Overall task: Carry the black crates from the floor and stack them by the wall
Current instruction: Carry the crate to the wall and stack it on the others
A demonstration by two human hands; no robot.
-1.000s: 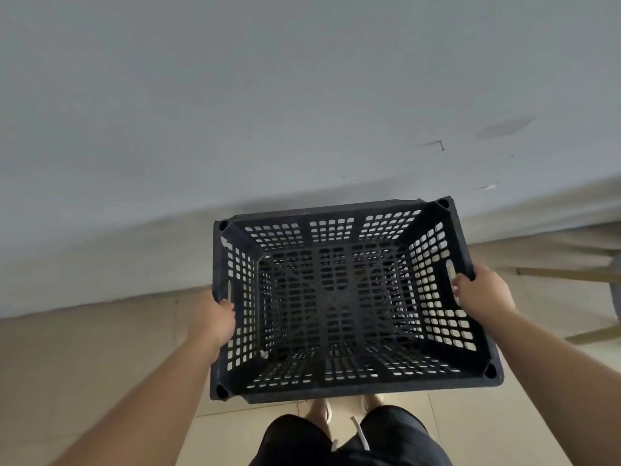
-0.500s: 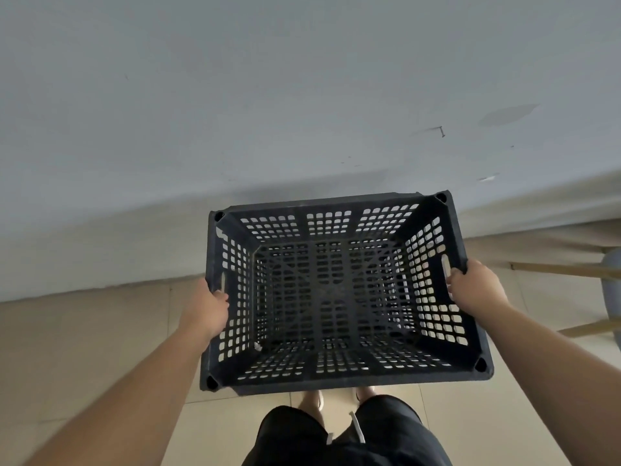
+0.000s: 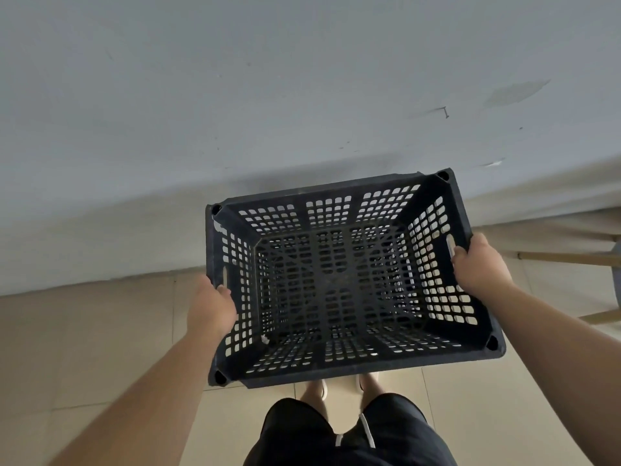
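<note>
Grey-white wall (image 3: 268, 95) fills upper part of view, marked with small dark specks, short scratch (image 3: 444, 112) and dull oval patch (image 3: 514, 92) toward right. Beige tiled floor (image 3: 84, 331) meets wall along pale base strip. Light wooden legs (image 3: 568, 257) of some furniture at right edge. Black shorts (image 3: 336, 435) with white drawstrings at bottom; feet in light footwear just above.

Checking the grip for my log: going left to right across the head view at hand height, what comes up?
Left hand → black crate → right hand → wooden chair leg.
</note>
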